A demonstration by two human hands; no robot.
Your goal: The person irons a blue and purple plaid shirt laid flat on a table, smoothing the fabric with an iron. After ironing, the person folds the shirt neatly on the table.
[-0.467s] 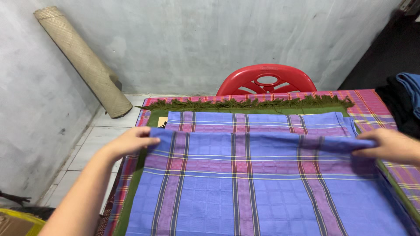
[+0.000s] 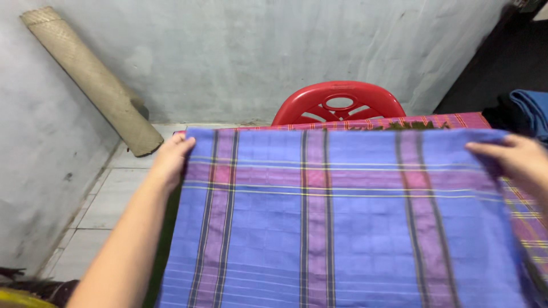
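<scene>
Closest to the person, a large blue cotton cloth with purple bands and thin yellow and dark check lines spreads wide and fills the lower half of the view, sloping down toward the body. Its far edge is lifted and stretched taut between both hands. The left hand grips the far left corner, fingers curled around the edge with the thumb side uppermost, the bare forearm running back along the left border of the cloth. The right hand pinches the far right corner, fingers laid flat over the top of the cloth and closed against it.

Just beyond the raised edge, a strip of the bench shows, draped in a red plaid covering with a few dark green fringe tufts peeking over the blue cloth. At the right end lie a dark garment and a folded blue fabric, side by side.

Behind the bench stands a red plastic chair, only its curved back visible. To the left, pale floor tiles run to the wall, where a rolled woven straw mat leans tilted against the grey plastered wall.
</scene>
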